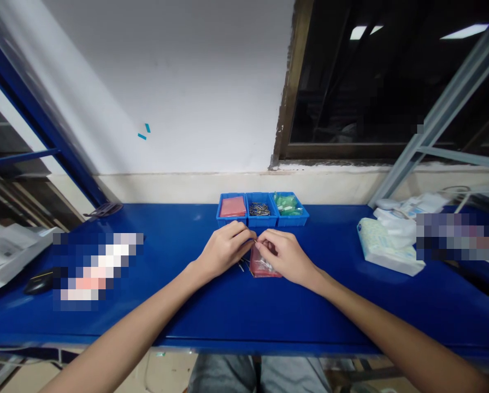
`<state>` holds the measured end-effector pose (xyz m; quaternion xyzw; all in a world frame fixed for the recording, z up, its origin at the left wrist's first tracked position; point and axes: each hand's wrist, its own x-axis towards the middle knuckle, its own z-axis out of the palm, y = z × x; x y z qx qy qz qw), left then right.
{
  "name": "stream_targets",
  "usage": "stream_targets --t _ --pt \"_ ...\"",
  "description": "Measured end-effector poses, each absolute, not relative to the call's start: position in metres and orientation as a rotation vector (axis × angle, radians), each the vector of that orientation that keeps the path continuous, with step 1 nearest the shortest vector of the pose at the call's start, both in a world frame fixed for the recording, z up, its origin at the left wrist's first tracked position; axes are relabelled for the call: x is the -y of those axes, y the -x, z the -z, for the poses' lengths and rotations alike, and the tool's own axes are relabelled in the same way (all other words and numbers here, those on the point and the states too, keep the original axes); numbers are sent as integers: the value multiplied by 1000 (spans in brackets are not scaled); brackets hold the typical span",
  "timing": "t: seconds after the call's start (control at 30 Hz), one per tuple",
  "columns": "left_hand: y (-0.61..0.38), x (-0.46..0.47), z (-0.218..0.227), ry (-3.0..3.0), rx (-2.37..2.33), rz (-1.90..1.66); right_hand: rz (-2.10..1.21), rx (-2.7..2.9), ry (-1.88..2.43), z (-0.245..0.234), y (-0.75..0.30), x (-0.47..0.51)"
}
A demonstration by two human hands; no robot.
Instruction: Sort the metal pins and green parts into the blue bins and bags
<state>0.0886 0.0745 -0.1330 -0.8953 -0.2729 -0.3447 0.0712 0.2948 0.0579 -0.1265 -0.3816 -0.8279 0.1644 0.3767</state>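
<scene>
Both of my hands meet over the blue table, just in front of the small blue bins. My left hand [229, 248] is closed, its fingertips pinched together; what they hold is too small or hidden to make out. My right hand [287, 252] is also closed in a pinch, its fingertips nearly touching the left ones. Below the right hand lies a pink, see-through plastic bag [263, 268], partly covered by that hand. Several thin dark metal pieces [243, 266] lie beside the bag, partly under my left hand.
Three joined blue bins hold pink bags [233, 207], small metal pieces [259, 209] and green plastic packets [286, 204]. A tissue pack [386, 248] lies at right, near a grey metal post [408, 147]. At left are a black mouse [39, 281] and white papers [12, 251].
</scene>
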Motion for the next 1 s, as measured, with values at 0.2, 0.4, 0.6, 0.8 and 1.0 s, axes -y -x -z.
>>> stream_targets --t 0.2,0.4,0.6,0.8,1.0 --pt "-90 -72 133 2768 841 1172 -706 1917 984 124 -296 -60" --pt "-93 -71 132 2795 856 1369 -931 1873 943 131 -297 -66" --pt "-94 -72 134 2792 934 1446 -998 1894 922 132 -296 -66" --pt "-91 -76 139 2767 865 1223 -901 1908 996 131 -297 -66" --pt "-90 -76 138 2796 872 1221 -882 1951 965 129 -296 -64"
